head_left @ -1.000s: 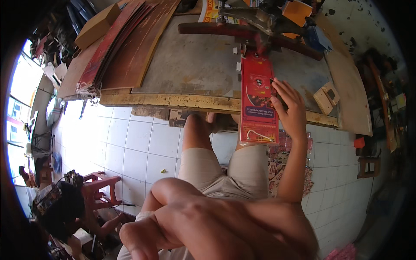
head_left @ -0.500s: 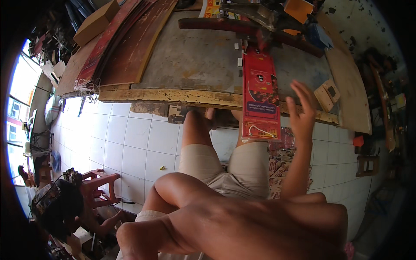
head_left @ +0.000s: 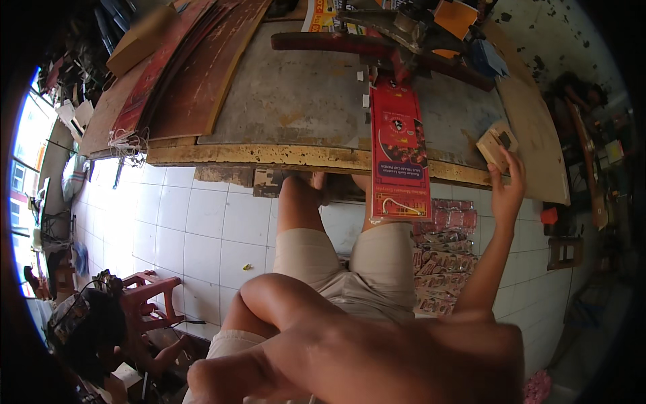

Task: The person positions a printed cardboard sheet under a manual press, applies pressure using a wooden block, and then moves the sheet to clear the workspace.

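Our right fingers (head_left: 515,176) are spread and curled against the near edge of a small wooden block (head_left: 496,143) on the right side of the bench (head_left: 282,94); the right hand (head_left: 508,192) touches it with open fingers rather than clamping it, and whether the thumb is under it we cannot tell. The left hand (head_left: 222,374) sits low at the bottom of the view, close to the camera and blurred, the arm folded across the knee (head_left: 269,293); its fingers look loosely curled together and hold nothing we can see.

Left of the block, a long red printed sheet (head_left: 398,151) lies across the bench with its lower end hanging over the front edge, its top under a red metal clamp (head_left: 397,50). We judge that we are at the step of taking up the block, with the sheet already laid in place. The next move calls for closing the fingers round the block and lifting it clear without nudging the sheet.

A stack of red packets (head_left: 444,262) lies on the tiled floor beside our right leg.
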Available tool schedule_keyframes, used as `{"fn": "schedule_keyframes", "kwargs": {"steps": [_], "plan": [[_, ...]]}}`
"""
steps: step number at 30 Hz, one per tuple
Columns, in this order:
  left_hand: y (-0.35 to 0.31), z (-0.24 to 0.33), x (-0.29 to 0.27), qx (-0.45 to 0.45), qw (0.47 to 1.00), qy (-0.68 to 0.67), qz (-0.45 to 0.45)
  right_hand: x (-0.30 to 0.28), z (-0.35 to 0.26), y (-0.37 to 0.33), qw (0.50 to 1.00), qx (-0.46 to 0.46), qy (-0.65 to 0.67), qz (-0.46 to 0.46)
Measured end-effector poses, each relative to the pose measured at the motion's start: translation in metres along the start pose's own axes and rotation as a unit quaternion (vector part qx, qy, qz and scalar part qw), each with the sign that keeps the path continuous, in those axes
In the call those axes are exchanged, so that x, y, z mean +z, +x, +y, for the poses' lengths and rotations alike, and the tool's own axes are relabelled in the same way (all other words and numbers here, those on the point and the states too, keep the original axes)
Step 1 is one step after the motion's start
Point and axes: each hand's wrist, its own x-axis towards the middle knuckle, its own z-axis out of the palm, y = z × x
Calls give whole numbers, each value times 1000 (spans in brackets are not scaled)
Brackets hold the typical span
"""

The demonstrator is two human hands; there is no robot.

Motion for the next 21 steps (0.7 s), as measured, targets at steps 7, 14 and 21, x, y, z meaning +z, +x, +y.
{"fn": "schedule_keyframes", "kwargs": {"steps": [7, 14, 21], "plan": [[-8, 23, -56, -21, 945, 318, 68, 24, -60, -15, 987, -77, 120, -74], [-62, 44, -170, -65, 449, 887, 88, 6, -8, 38, 999, -5, 31, 29], [-105, 24, -219, -49, 324, 941, 88, -6, 63, 110, 976, -133, -92, -148]]}}
